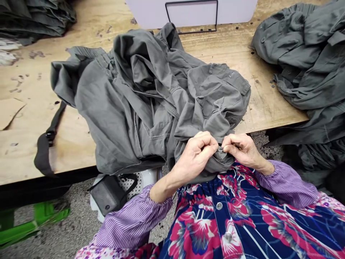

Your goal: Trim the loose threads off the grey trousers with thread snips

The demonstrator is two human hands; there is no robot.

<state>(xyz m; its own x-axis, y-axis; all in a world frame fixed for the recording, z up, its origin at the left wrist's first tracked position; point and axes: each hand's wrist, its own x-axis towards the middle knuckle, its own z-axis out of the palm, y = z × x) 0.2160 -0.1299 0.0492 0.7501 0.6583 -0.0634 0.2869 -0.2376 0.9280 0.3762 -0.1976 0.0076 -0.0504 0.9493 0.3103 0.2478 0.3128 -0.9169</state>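
Note:
Crumpled grey cargo trousers (115, 118) lie across the front of the table, partly hanging over its edge. My left hand (198, 153) pinches a fold of the cloth at the near right end, thumb against bent fingers. Just right of it, my right hand (241, 149) is closed on the same stretch of cloth, fingertips nearly meeting the left ones. A small bit of cloth edge shows between the two hands; its detail is too fine to make out. On the upper right part of the trousers sits a pocket flap (234, 81) with a small mark.
A wooden table (237, 46) carries more grey garments (304, 61) at right and a dark stack (32, 18) at back left. A black strap with buckle (47, 144) hangs over the front edge. A black wire frame (216, 16) stands behind. Below is a green plastic object (35, 223).

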